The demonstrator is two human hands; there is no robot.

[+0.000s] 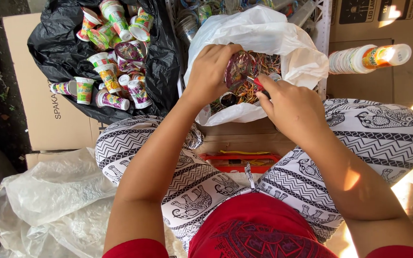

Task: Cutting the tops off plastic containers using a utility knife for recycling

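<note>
Waste-sorting spot; used cups [113,52] piled on bags [58,52].

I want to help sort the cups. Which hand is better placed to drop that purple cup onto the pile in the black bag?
Probably the left hand. It already holds the purple cup and sits on the same side as the black bag of cups. The right hand grips a red-handled tool farther from that pile.

I see a small purple-printed cup [237,68], tilted on its side. A red-handled tool [255,82] touches its rim, above the open white bag [264,33].

Both hands [252,91] close together, fingers curled
</note>
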